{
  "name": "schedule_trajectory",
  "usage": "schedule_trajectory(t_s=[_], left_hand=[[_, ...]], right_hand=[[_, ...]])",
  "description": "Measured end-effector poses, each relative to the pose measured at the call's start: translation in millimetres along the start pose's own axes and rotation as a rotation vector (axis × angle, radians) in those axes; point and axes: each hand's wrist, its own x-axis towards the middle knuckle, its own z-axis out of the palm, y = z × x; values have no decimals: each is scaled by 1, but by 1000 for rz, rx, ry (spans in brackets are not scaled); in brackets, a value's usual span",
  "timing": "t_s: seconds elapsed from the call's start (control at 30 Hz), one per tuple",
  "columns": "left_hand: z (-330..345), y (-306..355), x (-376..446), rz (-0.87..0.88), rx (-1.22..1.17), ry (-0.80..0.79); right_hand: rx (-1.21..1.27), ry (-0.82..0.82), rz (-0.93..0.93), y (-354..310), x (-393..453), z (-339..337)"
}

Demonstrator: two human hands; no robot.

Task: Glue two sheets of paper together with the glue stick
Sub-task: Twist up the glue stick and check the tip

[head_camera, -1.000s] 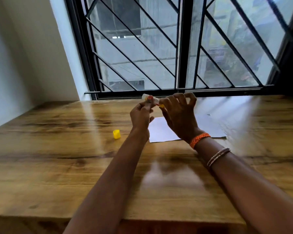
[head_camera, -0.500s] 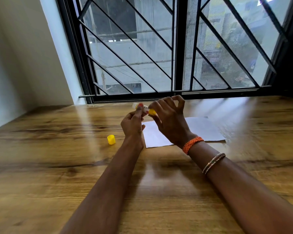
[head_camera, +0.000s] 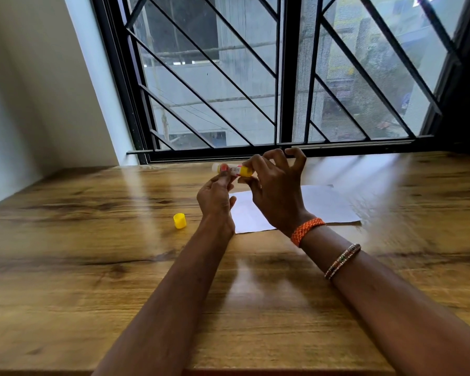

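I hold the glue stick up in the air between both hands, above the far part of the desk and in front of the window. It lies roughly level, its pale open end pointing left and its yellow base to the right. My left hand grips the tube around its middle, thumb pressed on the label. My right hand pinches the yellow base between thumb and forefinger, the other fingers curled loosely above. An orange braided band sits on my right wrist, with thin bangles further up the forearm. The white paper lies flat on the desk under my right hand; I cannot tell whether it is one sheet or two stacked. The yellow cap stands alone on the desk to the left of my left wrist, apart from the paper.
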Motion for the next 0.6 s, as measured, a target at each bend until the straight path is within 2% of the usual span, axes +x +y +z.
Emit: schedule_trajectory(t_s=[0.2,0.33,0.4,0.5,0.6], left_hand=[[0,-2,-3,52,11,12],[-3,3,-3,34,-71,-142],[-2,1,-6,-22,-95,-183],[-2,-5,-4,-179,-58,-83],[-9,-8,4,-270,82,-9]], right_hand=[[95,20,133,-1,5,-5],[170,31,159,-8,0,-7],[253,-16,212,-19,0,-9],[304,-205,302,-33,-3,-4],[347,-306,220,-39,-11,0]])
